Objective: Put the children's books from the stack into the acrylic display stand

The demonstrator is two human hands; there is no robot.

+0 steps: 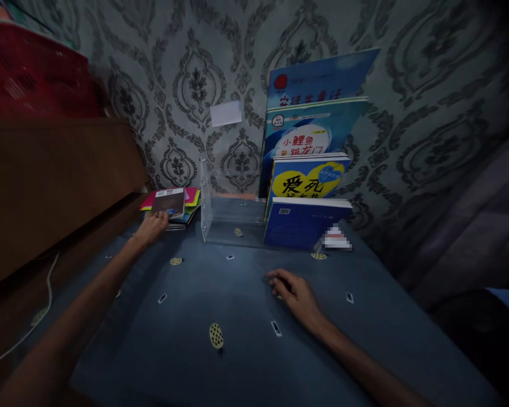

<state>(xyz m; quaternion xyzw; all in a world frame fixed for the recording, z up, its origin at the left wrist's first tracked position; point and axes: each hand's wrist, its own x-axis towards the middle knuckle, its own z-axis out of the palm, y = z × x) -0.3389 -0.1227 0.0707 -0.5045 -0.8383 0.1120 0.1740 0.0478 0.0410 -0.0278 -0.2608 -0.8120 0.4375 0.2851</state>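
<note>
At the far left of the table, my left hand (153, 226) has its curled fingers on the front edge of a dark brown booklet (169, 202). That booklet tops a pile of thin books with pink and yellow covers (192, 196). My right hand (294, 294) is low over the table, holding nothing, its fingers loosely bent and apart. Beyond it stands a clear acrylic book rack (205, 203). Several books lean upright at its right end: a dark blue one (301, 226) in front, a blue and yellow one (307, 178) behind it, then two taller blue picture books (314, 133).
A dark blue cloth with pineapple prints covers the table (186, 350). On the left is a brown wooden cabinet (59, 186) with a red box (34, 73) on top and a white cable (48, 294) below. Patterned wallpaper (161, 73) bears a white paper (225, 113).
</note>
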